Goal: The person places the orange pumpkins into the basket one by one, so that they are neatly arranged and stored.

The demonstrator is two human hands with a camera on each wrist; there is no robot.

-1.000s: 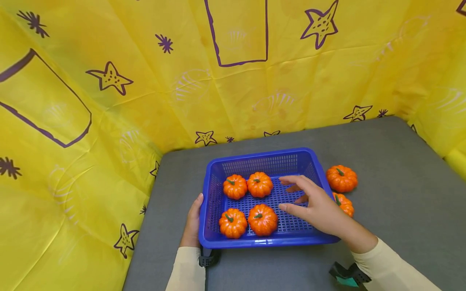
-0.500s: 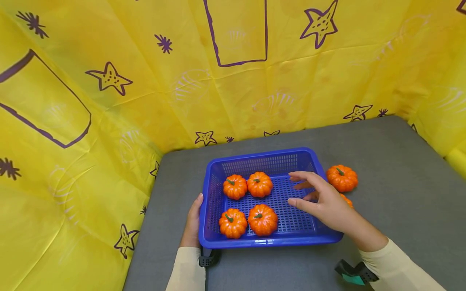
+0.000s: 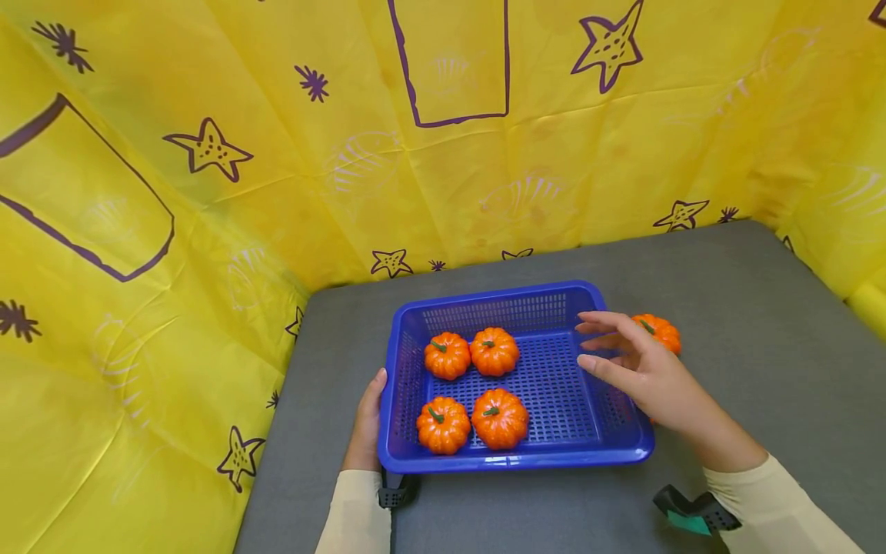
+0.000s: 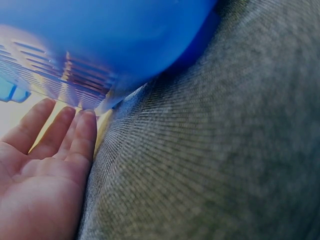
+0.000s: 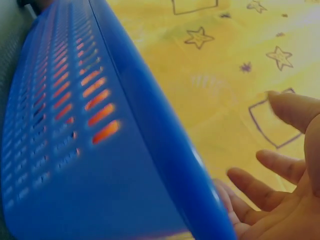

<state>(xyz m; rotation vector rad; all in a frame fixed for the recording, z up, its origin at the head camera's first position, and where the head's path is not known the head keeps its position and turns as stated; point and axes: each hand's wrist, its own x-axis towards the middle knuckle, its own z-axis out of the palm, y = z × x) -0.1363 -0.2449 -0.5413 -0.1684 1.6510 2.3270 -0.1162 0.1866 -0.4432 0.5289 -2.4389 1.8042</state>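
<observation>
A blue plastic basket point(image 3: 512, 462) with slotted walls stands on the grey table. Several small orange pumpkins with green stems sit in its left part: a back pair of pumpkins point(image 3: 494, 352) and a front pair of pumpkins point(image 3: 444, 425). My left hand point(image 3: 367, 423) rests against the basket's left side; in the left wrist view its straight fingers point(image 4: 62, 125) reach the slotted wall. Over the basket's right rim hovers my right hand point(image 3: 657, 377), holding nothing, fingers and thumb spread apart. Beyond it lies an orange pumpkin point(image 3: 663, 332), partly covered by the hand. Another pumpkin outside is almost wholly hidden.
The grey tabletop point(image 3: 782, 338) extends to the right of the basket and in front of it. A yellow cloth point(image 3: 457, 192) printed with starfish and shells hangs behind and along the sides. Dark straps point(image 3: 695, 512) sit at both wrists.
My right hand has moved right, from above the basket's inside to its right rim, now covering more of the outside pumpkins. The left hand, basket and pumpkins stay put.
</observation>
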